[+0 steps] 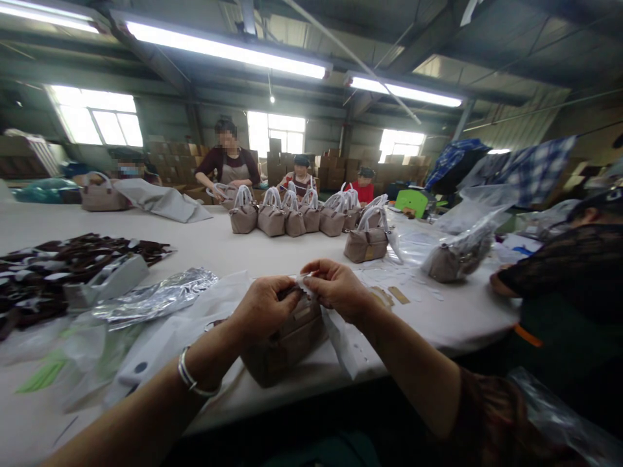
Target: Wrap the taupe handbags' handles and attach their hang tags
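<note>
While the small boxy taupe handbag sits at the desk's near edge, the left hand has fingers narrowed to a pinch at the bag's top. Right hand: fingers also pinched, on a small pale piece, too small to identify. Flat white sheet slants down just right of the bag.

Handling, my read: light, soft walls, probably dents or tips if pushed one-sided. Not fragile; surface may crease. Fabric or faux leather, can't tell, so doubt it's very slippery. Best hold: palms on both lower sides; top rim for fine work.
</note>
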`<state>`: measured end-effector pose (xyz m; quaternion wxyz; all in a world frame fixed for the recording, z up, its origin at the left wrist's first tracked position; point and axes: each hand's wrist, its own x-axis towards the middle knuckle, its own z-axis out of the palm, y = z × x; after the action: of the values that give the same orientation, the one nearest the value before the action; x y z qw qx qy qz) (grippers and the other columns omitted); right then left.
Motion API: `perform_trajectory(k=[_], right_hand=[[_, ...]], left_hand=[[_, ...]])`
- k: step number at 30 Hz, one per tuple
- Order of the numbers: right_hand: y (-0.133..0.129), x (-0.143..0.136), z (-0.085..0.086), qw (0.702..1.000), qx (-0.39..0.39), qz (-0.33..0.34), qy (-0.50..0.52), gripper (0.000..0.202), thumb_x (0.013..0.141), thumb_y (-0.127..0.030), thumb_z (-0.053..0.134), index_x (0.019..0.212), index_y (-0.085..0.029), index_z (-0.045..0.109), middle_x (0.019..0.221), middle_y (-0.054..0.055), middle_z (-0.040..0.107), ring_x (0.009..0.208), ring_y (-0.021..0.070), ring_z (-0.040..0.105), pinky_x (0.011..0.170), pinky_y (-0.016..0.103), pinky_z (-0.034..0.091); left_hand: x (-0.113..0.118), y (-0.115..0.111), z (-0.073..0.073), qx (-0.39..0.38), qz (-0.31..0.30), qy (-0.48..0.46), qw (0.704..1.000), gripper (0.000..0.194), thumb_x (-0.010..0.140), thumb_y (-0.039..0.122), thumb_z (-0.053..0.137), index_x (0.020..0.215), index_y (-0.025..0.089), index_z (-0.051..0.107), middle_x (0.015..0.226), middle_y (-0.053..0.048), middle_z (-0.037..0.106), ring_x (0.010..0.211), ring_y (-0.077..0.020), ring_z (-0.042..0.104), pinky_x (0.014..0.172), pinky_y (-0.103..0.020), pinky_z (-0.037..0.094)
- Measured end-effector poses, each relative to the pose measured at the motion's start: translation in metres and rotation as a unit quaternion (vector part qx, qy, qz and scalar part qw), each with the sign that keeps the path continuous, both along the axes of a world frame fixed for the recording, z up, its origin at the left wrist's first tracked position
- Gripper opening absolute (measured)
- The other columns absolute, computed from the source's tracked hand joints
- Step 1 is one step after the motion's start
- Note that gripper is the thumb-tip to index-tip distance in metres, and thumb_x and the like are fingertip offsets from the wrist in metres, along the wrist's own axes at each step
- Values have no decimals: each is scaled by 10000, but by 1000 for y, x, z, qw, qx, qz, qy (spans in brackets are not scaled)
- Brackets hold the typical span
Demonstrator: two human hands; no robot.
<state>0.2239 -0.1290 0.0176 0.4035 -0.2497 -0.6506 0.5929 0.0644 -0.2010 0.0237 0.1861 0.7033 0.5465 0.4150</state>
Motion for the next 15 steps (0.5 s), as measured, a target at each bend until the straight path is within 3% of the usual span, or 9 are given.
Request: perform_trajectory(k=[3, 6, 8, 11, 15], right_hand=[[1, 2, 1, 991, 123, -37, -31, 182, 756, -329, 714, 816, -161, 679, 658, -15, 621, 567, 100, 514, 517, 211, 388], [1, 8, 5, 969, 221, -74, -83, 238, 849, -380, 649, 751, -167, 692, 653, -6, 607, 629, 124, 529, 588, 237, 408], [0, 11, 9, 943, 287, -117, -120, 237, 864, -379, 653, 754, -175, 701, 710, 4, 607, 671, 135, 545, 628, 247, 421], [0, 12, 17, 891, 391, -152, -173, 110, 794, -266, 740, 869, -188, 719, 943, 40, 649, 890, 179, 592, 791, 274, 447], [7, 2, 28, 879, 405, -113, -227, 41, 827, -227, 699, 813, -194, 719, 844, 27, 681, 879, 183, 604, 814, 280, 436]], left_hand=[[0, 0, 1, 0, 2, 11, 1000, 261, 846, 356, 560, 766, 158, 709, 670, -1, 658, 662, -155, 568, 612, -228, 416], [-1, 0, 2, -1, -1, 22, 1000, 277, 854, 384, 557, 834, 171, 733, 733, -10, 697, 700, -171, 604, 652, -237, 444], [-2, 1, 1, 4, -3, 25, 1000, 280, 859, 403, 561, 893, 191, 742, 807, -11, 724, 743, -183, 634, 690, -242, 464], [-5, 4, -2, 9, 6, 39, 999, 277, 847, 431, 581, 894, 204, 733, 837, -11, 728, 769, -199, 652, 707, -250, 476], [-5, 9, -7, 8, -22, 85, 996, 270, 850, 445, 565, 783, 212, 683, 727, -13, 683, 685, -193, 623, 635, -269, 465]])
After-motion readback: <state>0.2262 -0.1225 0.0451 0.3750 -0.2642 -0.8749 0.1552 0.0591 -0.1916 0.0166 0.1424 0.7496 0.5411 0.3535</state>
